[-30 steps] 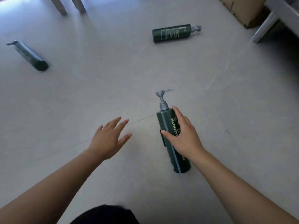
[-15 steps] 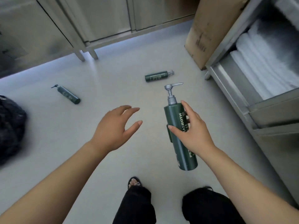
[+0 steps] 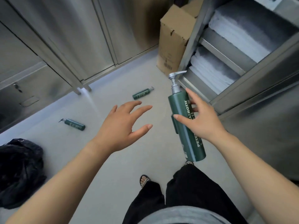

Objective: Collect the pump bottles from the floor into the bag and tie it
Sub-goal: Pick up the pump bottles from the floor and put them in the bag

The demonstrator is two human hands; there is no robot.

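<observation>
Our right hand wraps its fingers around a green pump bottle, up off the floor. Our left hand is open, holding nothing. The black bag sits far left.

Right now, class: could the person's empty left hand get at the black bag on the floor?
Probably yes. The left hand is open and empty, and bare floor separates it from the black bag; nothing blocks it, though bending down looks necessary.

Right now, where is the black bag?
The black bag lies crumpled on the floor at the far left of the head view, nearer than the closest fallen bottle.
</observation>
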